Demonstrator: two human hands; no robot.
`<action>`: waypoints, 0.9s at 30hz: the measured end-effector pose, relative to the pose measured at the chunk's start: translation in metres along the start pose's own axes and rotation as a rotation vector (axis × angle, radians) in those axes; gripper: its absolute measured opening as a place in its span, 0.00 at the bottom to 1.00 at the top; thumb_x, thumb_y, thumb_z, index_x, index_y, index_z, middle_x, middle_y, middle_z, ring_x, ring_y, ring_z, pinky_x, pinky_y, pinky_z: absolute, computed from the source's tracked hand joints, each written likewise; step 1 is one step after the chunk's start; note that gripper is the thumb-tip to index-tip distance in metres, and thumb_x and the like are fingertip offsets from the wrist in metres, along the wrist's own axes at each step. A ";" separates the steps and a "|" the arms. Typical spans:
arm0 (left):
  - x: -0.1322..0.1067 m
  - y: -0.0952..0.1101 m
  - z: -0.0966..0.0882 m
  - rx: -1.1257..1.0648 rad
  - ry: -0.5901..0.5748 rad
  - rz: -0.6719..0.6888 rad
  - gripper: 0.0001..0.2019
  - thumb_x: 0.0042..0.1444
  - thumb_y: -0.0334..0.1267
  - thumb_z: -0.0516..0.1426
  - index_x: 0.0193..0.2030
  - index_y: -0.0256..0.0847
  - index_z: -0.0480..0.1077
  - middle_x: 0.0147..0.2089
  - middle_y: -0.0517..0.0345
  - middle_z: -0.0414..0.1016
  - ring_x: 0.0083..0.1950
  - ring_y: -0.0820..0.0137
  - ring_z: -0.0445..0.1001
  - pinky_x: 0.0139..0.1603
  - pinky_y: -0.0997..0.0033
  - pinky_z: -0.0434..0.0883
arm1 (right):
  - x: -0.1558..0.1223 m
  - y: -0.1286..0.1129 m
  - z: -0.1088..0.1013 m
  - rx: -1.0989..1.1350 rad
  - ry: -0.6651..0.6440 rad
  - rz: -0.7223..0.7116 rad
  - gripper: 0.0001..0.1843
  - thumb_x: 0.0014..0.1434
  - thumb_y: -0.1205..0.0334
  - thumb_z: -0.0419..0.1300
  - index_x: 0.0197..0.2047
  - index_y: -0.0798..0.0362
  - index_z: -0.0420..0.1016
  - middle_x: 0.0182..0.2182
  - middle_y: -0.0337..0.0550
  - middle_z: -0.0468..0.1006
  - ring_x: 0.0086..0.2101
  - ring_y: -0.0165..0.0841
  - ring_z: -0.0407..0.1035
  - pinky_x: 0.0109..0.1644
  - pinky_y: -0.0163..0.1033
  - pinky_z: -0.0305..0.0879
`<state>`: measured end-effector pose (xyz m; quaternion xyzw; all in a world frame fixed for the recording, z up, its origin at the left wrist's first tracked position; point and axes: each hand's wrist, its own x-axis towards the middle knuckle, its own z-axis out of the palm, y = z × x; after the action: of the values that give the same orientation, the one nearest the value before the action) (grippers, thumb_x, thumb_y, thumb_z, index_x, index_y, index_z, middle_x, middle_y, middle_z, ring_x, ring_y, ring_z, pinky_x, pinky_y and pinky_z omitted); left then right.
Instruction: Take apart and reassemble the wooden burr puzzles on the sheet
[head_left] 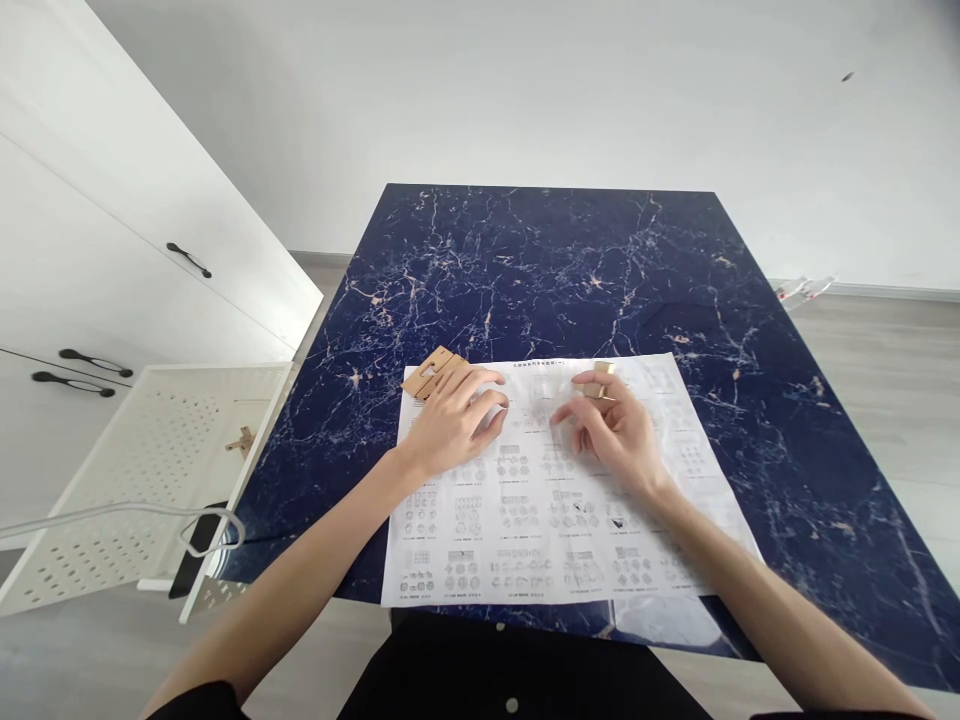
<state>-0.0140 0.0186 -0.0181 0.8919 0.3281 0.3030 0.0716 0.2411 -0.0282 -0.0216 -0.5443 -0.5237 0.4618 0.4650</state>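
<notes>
Fingers [478, 380]: on the left hand [448, 430], released, spread and loosely bent; on the right hand [619, 440], curled, and whether they grasp anything cannot be told. Proceeding left to right: one white cabinet [150, 200] shows three black handles [189, 260]. Beside it stands one perforated white rack [112, 480], bearing one cross-shaped wooden item [241, 441]. On the dark blue tabletop [562, 260], one cut-out wooden panel [418, 384] lies at the upper left corner of the printed sheet [536, 505], partly covered by the left hand; the number of layers or strips in it cannot be counted. Expect the panel to be light and stiff, likely to snap at narrow sections; take hold by the outer edges, clear of the cut-outs. One sheet extends beneath both hands; treat it as light, flexible and easily creased, and lift it by a free corner. At the right hand, one pale wooden piece [594, 390] shows behind the fingers, near the sheet's top edge. Presume it light and rigid; pinch it across opposite edges.
</notes>
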 end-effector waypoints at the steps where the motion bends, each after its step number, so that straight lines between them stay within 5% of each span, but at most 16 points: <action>1: 0.000 0.000 0.000 -0.009 0.001 0.009 0.03 0.73 0.35 0.57 0.46 0.44 0.72 0.56 0.48 0.79 0.59 0.55 0.78 0.61 0.47 0.77 | -0.003 -0.001 0.001 -0.009 -0.051 -0.010 0.11 0.72 0.55 0.60 0.54 0.50 0.69 0.29 0.41 0.85 0.17 0.28 0.66 0.21 0.35 0.61; 10: -0.003 0.002 -0.002 -0.146 -0.122 0.050 0.15 0.77 0.47 0.54 0.64 0.44 0.69 0.60 0.46 0.81 0.61 0.55 0.79 0.63 0.49 0.76 | -0.023 -0.001 0.010 -0.354 -0.485 -0.383 0.07 0.68 0.60 0.59 0.47 0.46 0.76 0.22 0.33 0.79 0.19 0.31 0.66 0.27 0.40 0.67; 16: -0.004 0.006 -0.002 -0.180 -0.141 0.071 0.14 0.77 0.50 0.54 0.55 0.43 0.72 0.48 0.51 0.84 0.50 0.58 0.82 0.56 0.54 0.77 | -0.025 -0.001 0.011 -0.375 -0.545 -0.515 0.08 0.66 0.64 0.60 0.46 0.45 0.78 0.22 0.30 0.78 0.19 0.29 0.67 0.28 0.38 0.66; 20: -0.003 0.008 -0.003 -0.187 -0.074 0.048 0.12 0.78 0.49 0.53 0.53 0.43 0.70 0.45 0.53 0.83 0.47 0.60 0.83 0.51 0.57 0.78 | -0.026 0.001 0.010 -0.331 -0.474 -0.546 0.12 0.69 0.65 0.60 0.54 0.45 0.74 0.26 0.31 0.80 0.19 0.28 0.66 0.27 0.36 0.65; 25: -0.003 0.007 -0.002 -0.174 -0.073 0.084 0.07 0.77 0.44 0.54 0.54 0.44 0.68 0.46 0.52 0.82 0.47 0.60 0.82 0.50 0.58 0.78 | -0.025 0.004 0.012 -0.203 -0.109 -0.372 0.16 0.72 0.59 0.62 0.59 0.45 0.63 0.25 0.29 0.72 0.20 0.29 0.62 0.24 0.35 0.61; 27: -0.004 0.006 -0.002 -0.180 -0.073 0.110 0.05 0.76 0.41 0.56 0.54 0.44 0.67 0.46 0.53 0.82 0.46 0.61 0.81 0.50 0.59 0.77 | -0.023 0.003 0.011 -0.219 -0.067 -0.321 0.14 0.72 0.56 0.63 0.57 0.46 0.66 0.24 0.29 0.70 0.21 0.29 0.62 0.25 0.36 0.61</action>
<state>-0.0141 0.0111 -0.0165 0.9090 0.2473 0.3019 0.1465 0.2297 -0.0514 -0.0261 -0.4854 -0.6661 0.3401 0.4528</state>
